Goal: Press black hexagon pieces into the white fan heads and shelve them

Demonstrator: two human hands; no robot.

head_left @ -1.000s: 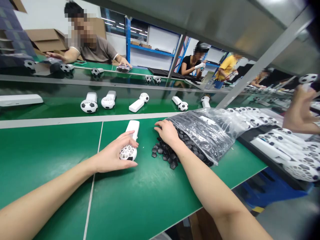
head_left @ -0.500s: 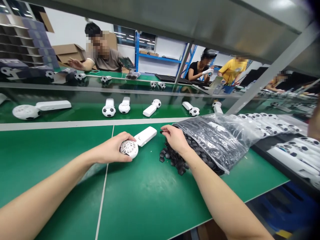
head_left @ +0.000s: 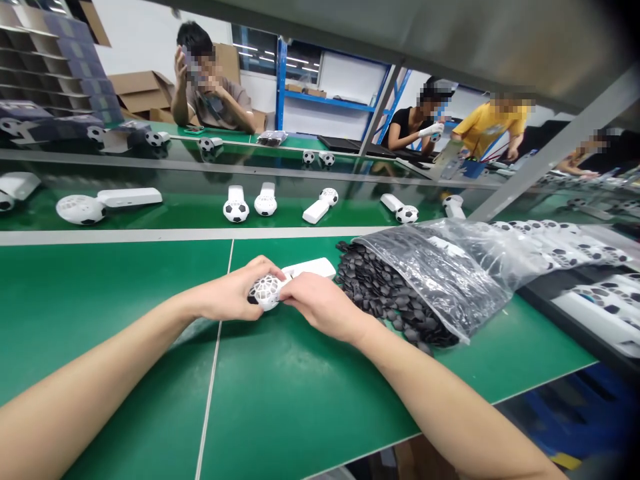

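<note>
My left hand [head_left: 227,291] is closed around the round, football-patterned head of a white handheld fan [head_left: 267,292], thumb and fingers on opposite sides of its openwork grille. The fan lies on the green table, its white handle pointing to the right and partly hidden behind my right hand. My right hand [head_left: 320,307] is pinched, its fingertips touching the right edge of the fan head. A small black piece showed between those fingertips a moment earlier; now they mostly hide it. Right of my right hand, many small black pieces [head_left: 380,287] spill from a clear plastic bag [head_left: 440,273].
Behind a pale rail [head_left: 150,235], several football fans, such as this one [head_left: 236,203], lie on a green belt. A dark tray [head_left: 560,313] of fans stands at the right. A slanted metal post [head_left: 545,153] rises beyond the bag. Co-workers sit across the line.
My right hand has moved left from the black pieces to the fan head, carrying a small black piece. My left hand keeps its hold. Across the line, a co-worker has raised both hands.
</note>
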